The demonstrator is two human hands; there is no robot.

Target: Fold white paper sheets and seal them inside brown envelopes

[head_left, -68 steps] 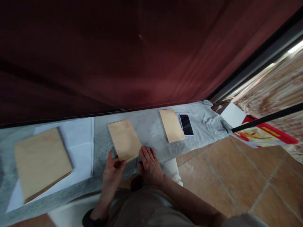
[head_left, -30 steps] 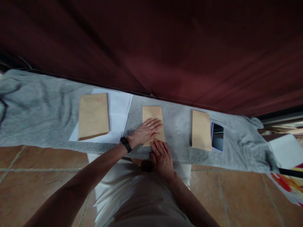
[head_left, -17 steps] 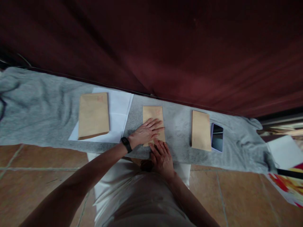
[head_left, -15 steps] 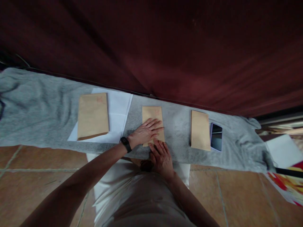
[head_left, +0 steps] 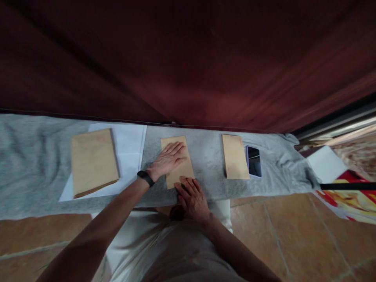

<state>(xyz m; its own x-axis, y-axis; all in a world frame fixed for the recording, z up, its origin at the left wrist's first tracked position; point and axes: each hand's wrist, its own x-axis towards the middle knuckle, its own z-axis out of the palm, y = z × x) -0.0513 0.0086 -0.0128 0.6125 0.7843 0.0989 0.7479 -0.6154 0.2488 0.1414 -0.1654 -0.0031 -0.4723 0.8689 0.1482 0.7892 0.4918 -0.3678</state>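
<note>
Matt, dull paper on that flat tan rectangular envelope [head_left: 178,171], the same on the thick tan paper stack [head_left: 92,162]; smooth white paper sheets [head_left: 129,152] beneath, soft rumpled grey cloth [head_left: 205,152], and there, a glossy black-screened rectangular phone [head_left: 254,161]!

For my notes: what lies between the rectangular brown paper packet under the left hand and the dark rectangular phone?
The head view shows another rectangular brown paper packet, nearer the phone, on grey fabric.

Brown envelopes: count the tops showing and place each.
3: middle envelope, touched by left hand and right hand; left envelope, topping a stack on white paper; right envelope, beside the phone. More may be hidden underneath.
</note>
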